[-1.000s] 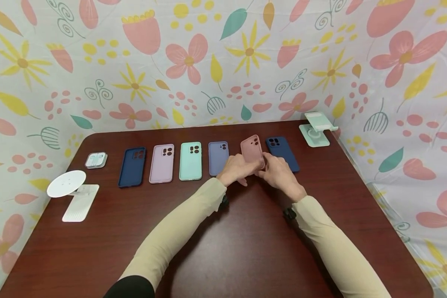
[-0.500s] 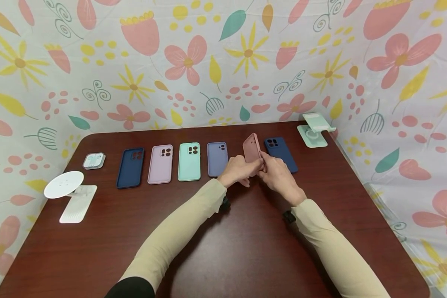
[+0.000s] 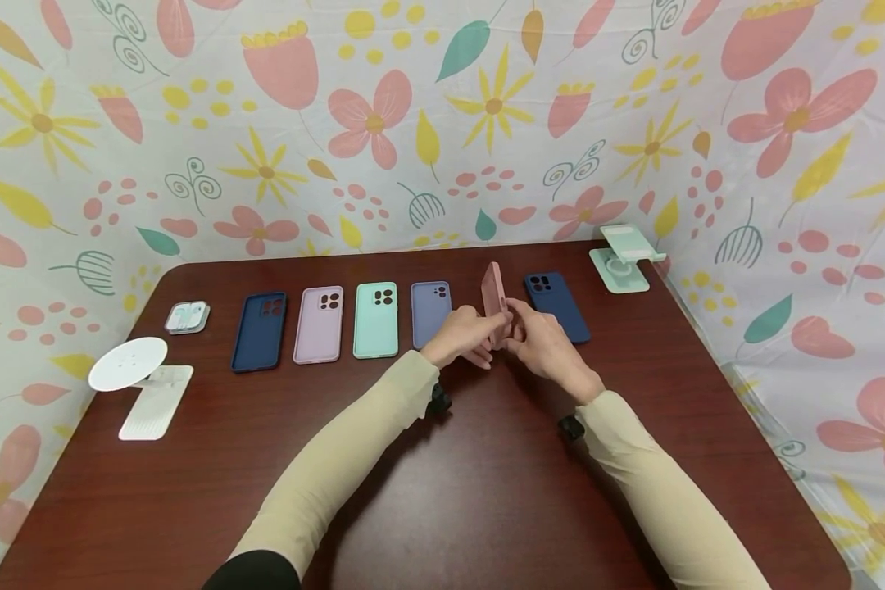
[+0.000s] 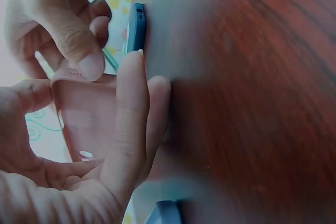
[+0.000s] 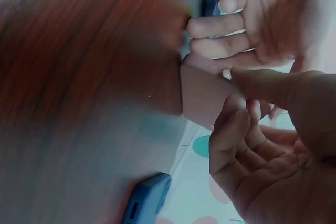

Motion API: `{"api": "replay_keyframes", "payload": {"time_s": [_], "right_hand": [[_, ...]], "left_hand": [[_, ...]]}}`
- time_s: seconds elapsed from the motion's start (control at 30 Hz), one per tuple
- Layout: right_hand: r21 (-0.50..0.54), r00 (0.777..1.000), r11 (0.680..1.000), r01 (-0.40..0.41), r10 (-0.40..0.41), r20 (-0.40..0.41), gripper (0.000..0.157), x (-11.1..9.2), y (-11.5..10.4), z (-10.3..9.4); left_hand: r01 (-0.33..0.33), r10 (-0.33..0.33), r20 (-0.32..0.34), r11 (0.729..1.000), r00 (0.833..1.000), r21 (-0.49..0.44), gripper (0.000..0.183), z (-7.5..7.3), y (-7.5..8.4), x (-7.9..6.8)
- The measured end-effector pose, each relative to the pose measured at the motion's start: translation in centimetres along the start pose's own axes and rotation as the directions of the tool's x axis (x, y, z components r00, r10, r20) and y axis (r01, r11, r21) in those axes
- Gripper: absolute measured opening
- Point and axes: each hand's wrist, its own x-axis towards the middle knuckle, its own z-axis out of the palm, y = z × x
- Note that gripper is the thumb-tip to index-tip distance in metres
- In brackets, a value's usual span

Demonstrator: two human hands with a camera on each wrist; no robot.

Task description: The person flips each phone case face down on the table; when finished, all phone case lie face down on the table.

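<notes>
Between the periwinkle case [image 3: 431,311] and right-hand navy case [image 3: 559,306], pink phone case [image 3: 493,288] held up nearly edge-on
Hands cover its lower end in the head view, can't tell if it touches the desk [image 3: 487,492]. Left hand [image 3: 460,334] grips it, thumb across; right hand [image 3: 544,342] pinches the near end.

From my remote feed, I'm losing the pink case's [image 3: 492,288] near end behind the left hand [image 3: 463,333] and right hand [image 3: 546,342]. The right wrist view's bottom edge is cropping a blue case [image 5: 151,196], and the tabletop [image 5: 79,124] is blurring.
</notes>
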Motion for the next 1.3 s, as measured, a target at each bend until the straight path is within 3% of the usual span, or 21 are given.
{"api": "replay_keyframes", "payload": {"time_s": [0.1,0.2,0.33,0.37,0.57,0.73,1.3], "right_hand": [[0.027,0.999,1.000,-0.004,0.004,0.033,0.064,-0.4,-1.6,-1.0],[0.058,0.997,0.998,0.037,-0.041,0.058,0.059,-0.1,-0.8,-0.6],[0.074,0.993,0.997,0.024,-0.032,0.112,0.053,0.5,-0.3,-0.3],[0.055,0.991,0.998,-0.006,-0.001,0.131,0.051,0.4,-1.2,-0.7],[0.070,0.979,0.997,-0.044,0.029,0.203,0.053,1.3,-0.6,-0.1],[0.035,0.961,0.992,-0.125,0.112,0.254,0.062,1.7,-0.8,0.1],[0.007,0.954,0.987,-0.163,0.156,0.257,0.058,1.4,-0.3,0.0]], "left_hand": [[-0.017,0.017,-0.029,1.000,0.999,-0.001,0.058,-0.2,0.1,-0.1],[-0.023,0.021,-0.057,0.999,0.998,-0.033,0.048,-0.4,0.3,-0.2],[-0.037,0.030,-0.095,0.997,0.995,-0.073,0.037,-0.8,0.6,-0.4],[-0.047,0.039,-0.107,0.996,0.994,-0.075,0.037,-0.9,0.6,-0.4],[-0.100,0.093,-0.185,0.995,0.978,-0.027,0.033,-1.7,0.6,-0.7],[-0.102,0.099,-0.211,0.995,0.973,-0.005,0.031,-2.1,0.5,-0.9],[-0.092,0.098,-0.244,0.995,0.965,0.038,0.028,-1.4,0.4,-1.1]]}}
